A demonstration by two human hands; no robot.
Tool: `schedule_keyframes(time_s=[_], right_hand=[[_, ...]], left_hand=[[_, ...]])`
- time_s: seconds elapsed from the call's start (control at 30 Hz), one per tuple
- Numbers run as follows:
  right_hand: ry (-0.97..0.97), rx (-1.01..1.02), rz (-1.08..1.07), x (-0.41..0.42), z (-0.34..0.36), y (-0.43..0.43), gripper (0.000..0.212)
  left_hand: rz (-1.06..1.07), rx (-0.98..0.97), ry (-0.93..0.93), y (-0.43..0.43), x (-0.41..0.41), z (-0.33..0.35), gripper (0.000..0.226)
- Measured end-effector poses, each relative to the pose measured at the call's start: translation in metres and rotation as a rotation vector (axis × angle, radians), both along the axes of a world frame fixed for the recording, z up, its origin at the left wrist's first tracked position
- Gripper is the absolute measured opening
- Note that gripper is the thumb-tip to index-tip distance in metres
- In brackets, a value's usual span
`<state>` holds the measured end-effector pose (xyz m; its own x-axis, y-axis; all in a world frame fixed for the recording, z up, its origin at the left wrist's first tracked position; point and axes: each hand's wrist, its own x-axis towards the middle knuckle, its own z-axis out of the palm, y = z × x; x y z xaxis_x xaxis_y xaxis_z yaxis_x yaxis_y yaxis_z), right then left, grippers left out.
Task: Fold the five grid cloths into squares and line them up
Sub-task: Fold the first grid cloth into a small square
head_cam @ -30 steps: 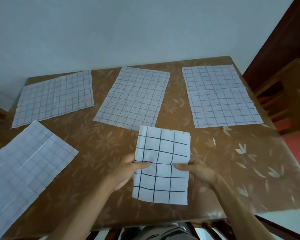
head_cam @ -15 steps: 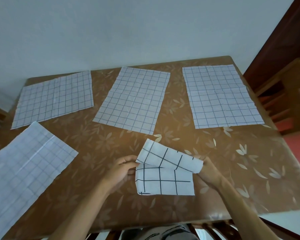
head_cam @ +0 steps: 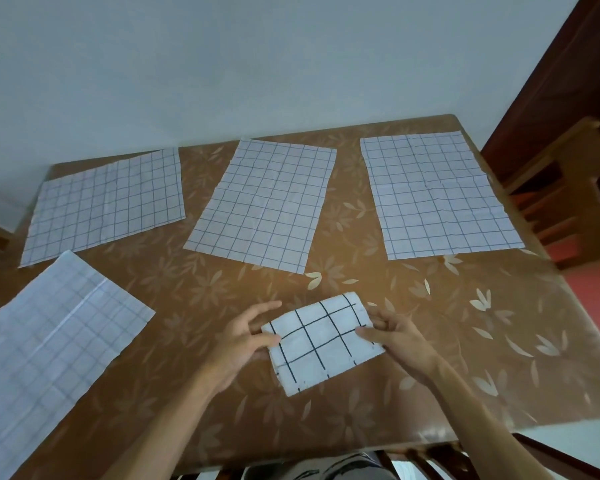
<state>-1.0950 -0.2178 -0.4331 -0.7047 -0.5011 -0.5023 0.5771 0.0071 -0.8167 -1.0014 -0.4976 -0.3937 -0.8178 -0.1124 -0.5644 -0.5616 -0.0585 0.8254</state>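
The left hand (head_cam: 238, 344) is pinching the left edge of the folded grid cloth (head_cam: 321, 342), thumb on top and the other fingers spread loosely beyond it, while the right hand (head_cam: 397, 337) is clamping the right edge in the same way. The cloth is lying on the desk (head_cam: 447, 341) close to the near edge, turned slightly askew, folded down to a small block a few bold squares across. It is looking light, thin and limp, a soft stack of layers that is likely to slide apart or spring open if released carelessly, so gripping at opposite edges, through all layers, is probably the safest hold. Four more cloths are lying flat and unfolded: far left (head_cam: 106, 202), far middle (head_cam: 264, 204), far right (head_cam: 437, 192) and near left (head_cam: 45, 348).
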Motion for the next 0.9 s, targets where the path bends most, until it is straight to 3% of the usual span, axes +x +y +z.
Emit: schedule_keyframes(time_s=[0.07, 0.2, 0.3, 0.37, 0.53, 0.7, 0.8, 0.9], right_hand=[[0.020, -0.026, -0.009, -0.004, 0.007, -0.002, 0.042], [0.028, -0.008, -0.039, -0.016, 0.012, -0.007, 0.054], [-0.032, -0.049, -0.148, -0.021, 0.013, -0.012, 0.063], [-0.073, -0.085, -0.185, -0.020, 0.015, -0.015, 0.060], [-0.132, -0.222, -0.116, 0.007, 0.017, -0.030, 0.037], [0.085, 0.094, -0.010, 0.032, 0.006, -0.036, 0.032], [0.074, 0.128, -0.108, 0.032, -0.002, -0.031, 0.026], [0.084, 0.139, -0.130, 0.029, -0.005, -0.027, 0.037]], left_hand=[[-0.108, -0.028, -0.054, 0.000, 0.000, 0.004, 0.054], [-0.433, -0.151, -0.152, 0.004, -0.004, 0.011, 0.028], [-0.519, -0.154, -0.160, 0.020, -0.005, 0.020, 0.028], [-0.474, -0.139, -0.156, 0.030, -0.007, 0.021, 0.032], [-0.191, -0.059, -0.059, 0.051, -0.010, 0.013, 0.017], [-0.162, -0.102, -0.043, 0.058, -0.007, 0.007, 0.019], [-0.174, -0.107, -0.067, 0.057, -0.002, 0.003, 0.020], [-0.156, -0.091, -0.071, 0.058, 0.001, 0.003, 0.020]])
